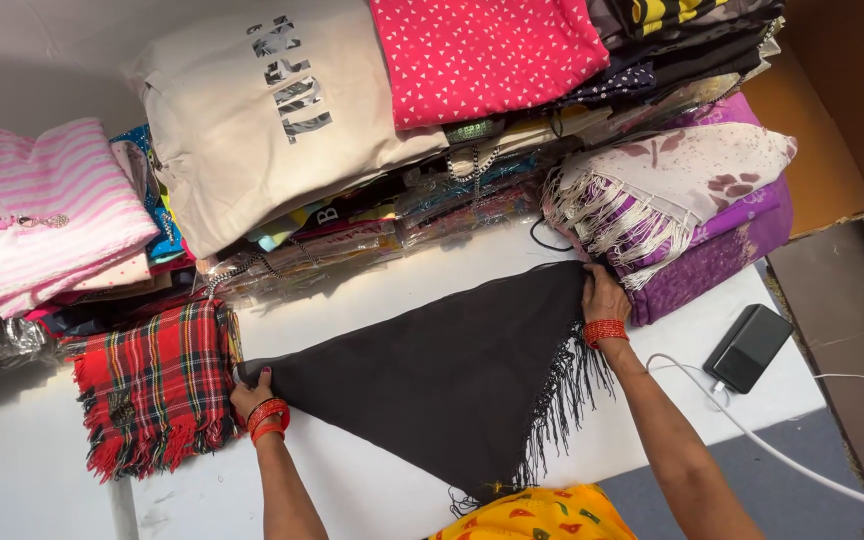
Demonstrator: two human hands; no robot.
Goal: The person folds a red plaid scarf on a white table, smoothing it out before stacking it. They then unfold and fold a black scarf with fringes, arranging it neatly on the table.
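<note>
Black triangular fringed shawl [432,375] lies flat on white desk [372,480], matte thin woven cloth folded to a triangle w/ point toward the person, stringy black fringe along its right edge. Left hand [252,393] pinches the left corner, fingers closed on the cloth; red-orange bangles at wrist. Right hand [602,295] grips the upper right corner, fingers curled onto the fabric edge; red beaded bangles at that wrist too.

Just left of the shawl, touching left hand: red tartan scarf [157,385], coarse weave, short red fringe at bottom & sides. Behind it, pink-and-white striped knit top [47,215], soft, folded. Rear centre: stack of folded clothes topped by cream sweatshirt [252,120] w/ grey print, and pink fabric with small white triangles [482,50]; shiny clear plastic-wrapped garments [432,205] beneath. Right of stack, near right hand: purple-and-white floral shawl [682,195], silky, long white/purple tassels hanging.

Right end of desk: black rectangular power bank [747,347], smooth, rounded corners, w/ white cable [782,455] running off toward lower right. Yellow patterned garment [532,515] at bottom edge.
</note>
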